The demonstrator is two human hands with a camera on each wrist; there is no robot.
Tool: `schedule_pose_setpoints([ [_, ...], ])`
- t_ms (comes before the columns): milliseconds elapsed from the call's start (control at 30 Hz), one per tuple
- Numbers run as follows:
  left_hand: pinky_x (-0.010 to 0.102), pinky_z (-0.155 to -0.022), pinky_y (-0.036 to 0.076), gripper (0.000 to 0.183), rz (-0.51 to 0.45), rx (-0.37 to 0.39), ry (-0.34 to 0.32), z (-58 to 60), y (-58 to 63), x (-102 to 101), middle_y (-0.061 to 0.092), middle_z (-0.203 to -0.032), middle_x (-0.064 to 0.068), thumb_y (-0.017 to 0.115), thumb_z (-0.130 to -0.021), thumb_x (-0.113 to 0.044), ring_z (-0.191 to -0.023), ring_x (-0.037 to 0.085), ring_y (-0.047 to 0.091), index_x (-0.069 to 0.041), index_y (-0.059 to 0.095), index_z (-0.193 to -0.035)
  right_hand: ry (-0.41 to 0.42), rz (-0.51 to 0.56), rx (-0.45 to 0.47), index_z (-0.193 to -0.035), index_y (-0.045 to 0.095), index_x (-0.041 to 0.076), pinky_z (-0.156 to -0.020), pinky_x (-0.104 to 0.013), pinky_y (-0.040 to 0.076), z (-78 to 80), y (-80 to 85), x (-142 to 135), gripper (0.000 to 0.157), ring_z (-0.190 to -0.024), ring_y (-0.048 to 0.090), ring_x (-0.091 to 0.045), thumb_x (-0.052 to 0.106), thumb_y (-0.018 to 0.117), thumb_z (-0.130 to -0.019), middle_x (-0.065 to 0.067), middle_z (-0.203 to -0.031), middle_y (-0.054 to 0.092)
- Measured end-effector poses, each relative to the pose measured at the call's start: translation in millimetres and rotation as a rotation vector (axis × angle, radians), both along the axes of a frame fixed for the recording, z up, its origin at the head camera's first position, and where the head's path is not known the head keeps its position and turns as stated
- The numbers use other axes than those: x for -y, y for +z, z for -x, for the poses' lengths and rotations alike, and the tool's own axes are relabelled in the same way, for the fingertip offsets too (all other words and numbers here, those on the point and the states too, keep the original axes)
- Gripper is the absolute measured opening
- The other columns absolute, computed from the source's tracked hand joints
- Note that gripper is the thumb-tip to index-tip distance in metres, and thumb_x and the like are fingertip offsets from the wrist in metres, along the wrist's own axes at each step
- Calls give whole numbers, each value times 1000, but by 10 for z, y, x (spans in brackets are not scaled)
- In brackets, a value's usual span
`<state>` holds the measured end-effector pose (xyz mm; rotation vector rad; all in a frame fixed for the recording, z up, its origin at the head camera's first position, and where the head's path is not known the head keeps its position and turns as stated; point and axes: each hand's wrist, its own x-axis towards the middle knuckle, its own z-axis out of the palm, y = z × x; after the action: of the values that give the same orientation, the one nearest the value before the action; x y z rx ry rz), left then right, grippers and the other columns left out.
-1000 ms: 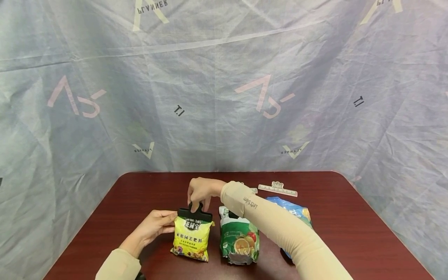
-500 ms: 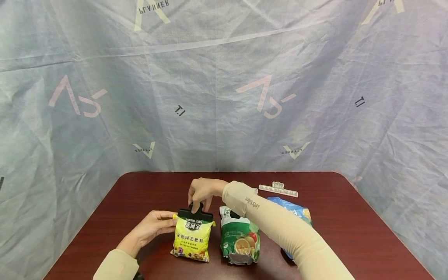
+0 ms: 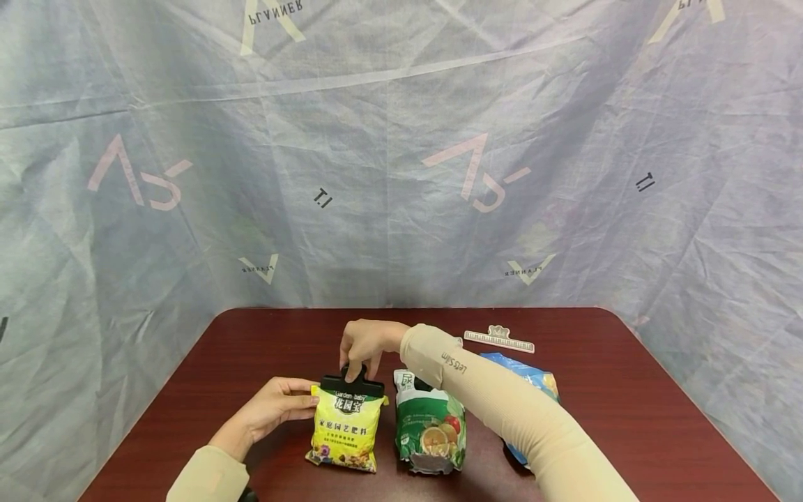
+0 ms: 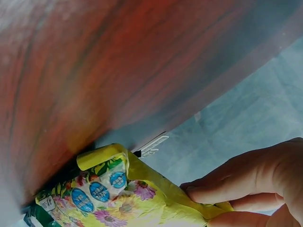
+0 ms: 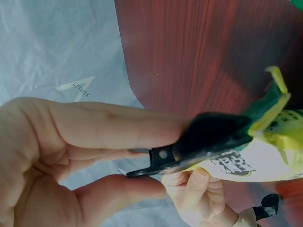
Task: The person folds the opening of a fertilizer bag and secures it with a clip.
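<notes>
A yellow bag (image 3: 343,434) with flower prints and dark lettering stands upright near the table's front. Across its top edge sits a wide black clip (image 3: 351,385). My right hand (image 3: 369,341) pinches that clip's handle between thumb and fingers; the right wrist view shows the thumb below and a finger above the handle. At the bag's upper left corner, my left hand (image 3: 272,411) pinches the folded yellow film, as the left wrist view confirms, where thumb and fingers meet on the bag (image 4: 147,208).
Right of the yellow bag stands a green bag (image 3: 414,429) with fruit pictures. A blue bag (image 3: 523,373) lies farther right, partly behind my right sleeve (image 3: 502,411). A white ruler-like clip (image 3: 498,340) rests toward the table's back; another beside it is mostly hidden.
The black clip and the top of the yellow bag have shifted slightly right with my right hand. My left fingers sit a little lower, with the yellow corner showing above them.
</notes>
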<state>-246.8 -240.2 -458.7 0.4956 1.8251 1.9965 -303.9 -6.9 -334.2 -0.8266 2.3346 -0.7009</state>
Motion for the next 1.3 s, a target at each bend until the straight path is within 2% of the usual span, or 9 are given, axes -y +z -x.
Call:
schedule_pose_setpoints([
  [167,33,-82,56,21,17,14,35,-8,4,-21,72,-105,5,61,-96,1,-95,14,70,-9,75,-109,17,-9,-21,-101,77,1,-58,-31,58,7,-9,9,17,-57,70,-23,0,78,-84,0,-86,70],
  [267,32,-81,57,20,23,21,55,-15,2,-36,72,-105,5,61,-96,1,-93,14,70,-4,74,-112,20,-1,-18,-95,77,4,-57,-31,58,2,-15,13,12,-57,70,-23,-1,78,-84,0,-88,70],
  [467,30,-79,57,20,10,27,82,-27,-22,-55,72,-102,5,61,-95,2,-90,13,70,-6,75,-108,-12,-12,-17,-89,76,5,-57,-31,58,-46,-50,58,9,-60,71,-28,-1,78,-84,-1,-84,69],
  [667,29,-79,57,19,-11,25,87,-32,-33,-65,73,-100,5,61,-95,2,-90,12,70,-5,75,-106,-45,-1,11,-95,76,1,-60,-35,59,-46,-92,57,12,-60,71,-28,-1,78,-84,-3,-83,70],
  [833,29,-78,57,19,-16,34,114,-38,-17,-95,73,-99,5,60,-96,4,-89,12,70,2,73,-110,-78,47,61,-96,75,-2,-57,-34,58,-27,-135,43,12,-61,70,-29,-4,77,-84,-6,-82,70],
  [1033,29,-77,57,22,-9,44,147,-34,-10,-116,72,-100,7,59,-96,4,-88,12,71,10,68,-115,-116,98,127,-98,75,-5,-60,-37,59,1,-187,25,15,-64,70,-26,-6,76,-84,-9,-80,70],
  [1300,31,-80,57,20,0,68,122,-2,-22,-87,72,-101,5,60,-97,1,-91,13,70,1,72,-112,-124,145,177,-105,72,-8,-61,-39,59,26,-220,-18,23,-72,71,-30,-5,76,-83,-8,-84,71],
])
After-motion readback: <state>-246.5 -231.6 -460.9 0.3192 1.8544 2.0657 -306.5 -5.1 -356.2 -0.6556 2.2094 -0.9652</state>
